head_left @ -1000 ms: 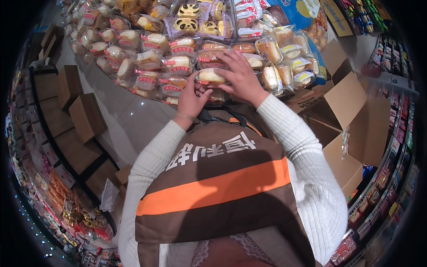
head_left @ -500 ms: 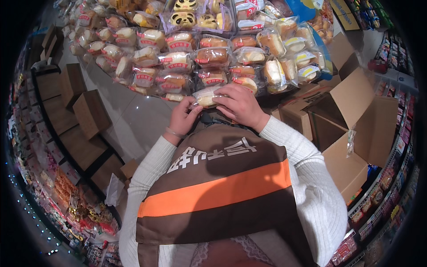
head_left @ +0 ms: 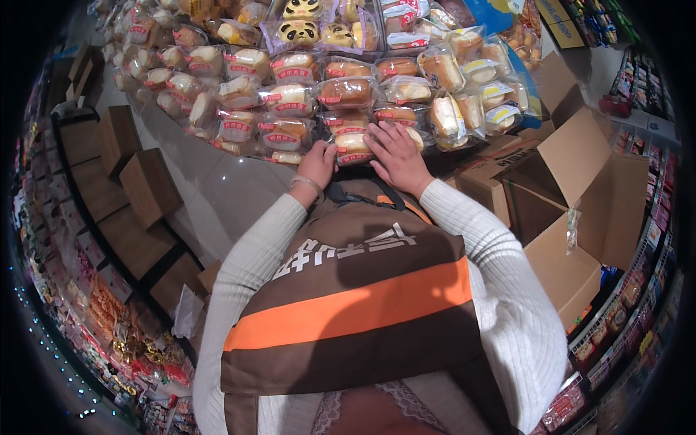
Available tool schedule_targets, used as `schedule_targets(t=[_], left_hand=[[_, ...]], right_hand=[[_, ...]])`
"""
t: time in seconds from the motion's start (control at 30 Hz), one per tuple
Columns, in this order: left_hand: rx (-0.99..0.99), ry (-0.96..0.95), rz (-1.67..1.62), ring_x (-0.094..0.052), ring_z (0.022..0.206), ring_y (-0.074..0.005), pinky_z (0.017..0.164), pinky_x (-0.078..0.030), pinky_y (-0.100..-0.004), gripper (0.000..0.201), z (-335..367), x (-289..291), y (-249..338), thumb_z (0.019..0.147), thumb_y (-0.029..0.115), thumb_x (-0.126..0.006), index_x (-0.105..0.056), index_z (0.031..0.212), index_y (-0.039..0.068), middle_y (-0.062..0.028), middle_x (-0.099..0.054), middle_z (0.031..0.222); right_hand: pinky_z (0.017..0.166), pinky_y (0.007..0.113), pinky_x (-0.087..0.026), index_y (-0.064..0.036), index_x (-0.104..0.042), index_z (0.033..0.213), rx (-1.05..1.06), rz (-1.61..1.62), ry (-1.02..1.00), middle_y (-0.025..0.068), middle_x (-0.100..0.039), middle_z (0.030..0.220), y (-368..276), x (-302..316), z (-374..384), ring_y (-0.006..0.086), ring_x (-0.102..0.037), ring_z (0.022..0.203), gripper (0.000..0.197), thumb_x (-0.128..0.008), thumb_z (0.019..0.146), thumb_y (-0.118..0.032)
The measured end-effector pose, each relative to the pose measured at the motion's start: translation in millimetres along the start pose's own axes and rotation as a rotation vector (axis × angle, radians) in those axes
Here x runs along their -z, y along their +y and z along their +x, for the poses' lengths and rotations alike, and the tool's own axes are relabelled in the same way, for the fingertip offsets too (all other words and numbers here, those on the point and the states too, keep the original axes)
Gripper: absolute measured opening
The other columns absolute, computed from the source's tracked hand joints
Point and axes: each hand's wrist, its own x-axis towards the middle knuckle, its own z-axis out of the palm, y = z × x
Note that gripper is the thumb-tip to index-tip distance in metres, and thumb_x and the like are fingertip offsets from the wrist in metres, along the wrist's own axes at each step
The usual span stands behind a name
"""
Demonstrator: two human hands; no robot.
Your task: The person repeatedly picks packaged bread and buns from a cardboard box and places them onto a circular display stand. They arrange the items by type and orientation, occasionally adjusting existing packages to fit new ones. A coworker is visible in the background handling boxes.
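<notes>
At the near edge of a heap of packaged breads [head_left: 348,92], a clear-wrapped bun [head_left: 353,143] with a red label [head_left: 354,159] lies between a worker's hands. The left hand [head_left: 317,165] touches its left end; the right hand [head_left: 399,156] spreads extended fingers over its right. Whether either grip is closed cannot be told. Yellow labels [head_left: 500,114] mark packs farther right; white characters [head_left: 322,254] cross the brown apron [head_left: 290,373].

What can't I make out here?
Wrapped bun, right end: head view, covered by the right hand.
Panda-faced buns, top row: head view, partly cut off by the upper edge.
Open carton, bottom: head view, hidden by shadow and its own sides.
Right-hand shelf goods: head view, too small and blurred.
</notes>
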Motion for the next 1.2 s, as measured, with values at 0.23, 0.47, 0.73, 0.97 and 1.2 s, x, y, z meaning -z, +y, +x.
schedule_targets(t=[0.23,0.47,0.73,0.97,1.2], left_hand=[[-0.046,0.039,-0.023,-0.063,0.069,-0.0150,0.065,-0.051,-0.0324,0.030,7,-5,-18,0.102,0.028,-0.064,-0.053,0.105,0.000,-0.0066,-0.065,0.078],[-0.011,-0.031,-0.052,-0.060,0.073,-0.0138,0.067,-0.051,-0.0313,0.050,-34,21,23,0.093,0.023,-0.078,-0.050,0.126,-0.002,-0.0048,-0.063,0.081],[-0.565,0.305,0.472,-0.064,0.098,-0.0305,0.087,-0.051,-0.0440,0.065,-41,44,86,0.078,0.024,-0.084,-0.052,0.131,0.003,-0.0125,-0.064,0.107],[-0.551,-0.002,0.845,-0.062,0.109,-0.0360,0.094,-0.052,-0.0453,0.089,23,48,126,0.064,0.026,-0.091,-0.050,0.141,0.006,-0.0154,-0.061,0.122],[-0.402,-0.371,0.357,-0.065,0.115,-0.0309,0.097,-0.052,-0.0413,0.076,57,96,141,0.081,0.029,-0.077,-0.047,0.147,0.005,-0.0181,-0.067,0.125]], right_hand=[[0.124,0.050,-0.025,-0.0108,-0.050,0.148,0.078,-0.025,-0.052,0.0102,-0.043,0.157,17,-11,-6,0.0305,-0.037,0.147,0.069,-0.071,0.084,-0.025],[0.123,0.051,-0.027,-0.0085,-0.050,0.146,-0.076,0.055,0.091,0.0131,-0.044,0.154,9,13,-27,0.0330,-0.039,0.145,0.075,-0.077,0.078,-0.025],[0.121,0.054,-0.029,-0.0080,-0.051,0.143,-0.227,0.040,0.215,0.0154,-0.046,0.151,10,19,-31,0.0363,-0.041,0.143,0.070,-0.077,0.079,-0.020],[0.122,0.054,-0.029,-0.0092,-0.054,0.140,-0.196,0.036,0.168,0.0145,-0.047,0.150,4,24,-38,0.0357,-0.041,0.143,0.066,-0.073,0.077,-0.012],[0.118,0.053,-0.034,-0.0093,-0.057,0.136,-0.216,0.075,0.211,0.0159,-0.050,0.146,6,40,-31,0.0384,-0.045,0.139,0.061,-0.069,0.076,-0.007]])
